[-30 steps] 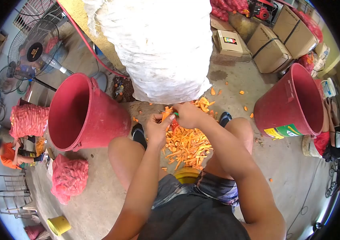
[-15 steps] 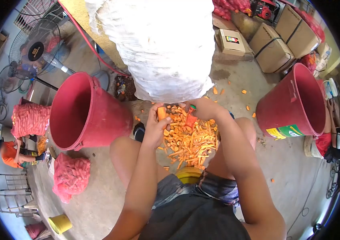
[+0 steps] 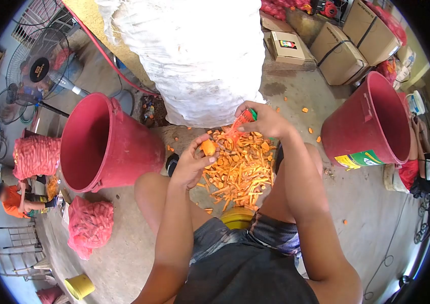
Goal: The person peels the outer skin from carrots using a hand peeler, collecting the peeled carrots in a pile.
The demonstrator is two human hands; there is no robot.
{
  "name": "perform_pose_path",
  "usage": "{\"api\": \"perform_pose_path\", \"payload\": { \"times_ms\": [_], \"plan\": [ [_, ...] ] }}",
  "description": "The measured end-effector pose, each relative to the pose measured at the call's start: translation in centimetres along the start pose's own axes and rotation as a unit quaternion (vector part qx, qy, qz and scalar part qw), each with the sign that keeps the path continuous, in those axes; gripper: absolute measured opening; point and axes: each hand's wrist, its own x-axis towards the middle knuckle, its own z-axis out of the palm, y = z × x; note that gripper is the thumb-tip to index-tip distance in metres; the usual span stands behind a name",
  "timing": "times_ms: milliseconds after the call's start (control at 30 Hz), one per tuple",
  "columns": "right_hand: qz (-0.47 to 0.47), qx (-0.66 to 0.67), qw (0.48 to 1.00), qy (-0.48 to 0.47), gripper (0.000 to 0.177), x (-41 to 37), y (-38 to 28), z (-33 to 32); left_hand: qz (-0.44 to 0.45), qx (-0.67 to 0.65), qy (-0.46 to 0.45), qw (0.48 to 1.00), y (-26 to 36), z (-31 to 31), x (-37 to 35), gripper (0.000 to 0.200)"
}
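My left hand (image 3: 188, 164) is closed around an orange carrot piece (image 3: 208, 148), its cut end facing up. My right hand (image 3: 263, 120) grips a small tool with a green part (image 3: 252, 113), beside a red-orange mesh piece (image 3: 241, 124) that hangs over the pile. Beneath both hands, between the knees, lies a heap of orange carrot pieces and strips (image 3: 240, 175). The rim of a yellow container (image 3: 237, 218) shows at the near end of the heap. Right behind the heap stands a large white sack (image 3: 200, 66).
Large red bins stand at left (image 3: 86, 147) and right (image 3: 389, 121). Pink mesh sacks (image 3: 91, 223) lie at left, near a fan (image 3: 39, 69) and a seated person (image 3: 15, 200). Cardboard boxes (image 3: 339, 53) are at back right. Carrot bits are scattered on the floor.
My right hand has moved up and away from my left hand, lifting the green-ended tool. The carrot piece in my left hand is now tilted with its end up. The view has shifted slightly.
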Motion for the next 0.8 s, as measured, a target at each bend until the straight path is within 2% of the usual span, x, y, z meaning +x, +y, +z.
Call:
{"api": "perform_pose_path", "payload": {
  "times_ms": [33,167,333,467,533,667,733,800],
  "plan": [
    [0.012,0.054,0.998,0.006,0.038,-0.2,-0.7,0.0,0.012,-0.004,-0.004,1.000,0.0,0.0,0.0,0.077],
    [0.024,0.091,0.996,0.011,0.043,-0.3,-1.9,0.7,0.043,-0.040,-0.016,0.998,-0.4,-0.3,0.3,0.071],
    [-0.021,0.106,0.994,0.009,0.049,0.0,-2.1,2.1,0.092,-0.042,-0.040,0.994,-0.4,0.1,0.5,0.077],
    [-0.044,0.138,0.989,-0.012,0.047,0.4,-1.6,2.7,0.104,-0.036,-0.048,0.993,-0.3,0.3,0.3,0.083],
    [-0.113,0.125,0.985,-0.022,0.044,0.5,-1.6,2.9,0.100,-0.032,-0.047,0.993,0.0,0.5,0.2,0.084],
    [-0.113,0.125,0.985,-0.041,0.041,0.5,-1.8,2.8,0.110,-0.012,-0.048,0.993,0.6,1.2,-0.3,0.090],
    [-0.124,0.166,0.975,-0.075,0.040,0.5,-1.8,2.9,0.110,-0.010,-0.056,0.992,0.5,1.0,-0.4,0.092],
    [-0.156,0.158,0.973,-0.057,0.037,0.6,-1.6,2.9,0.108,-0.008,-0.065,0.992,0.3,0.8,-0.5,0.094]
  ]
}}
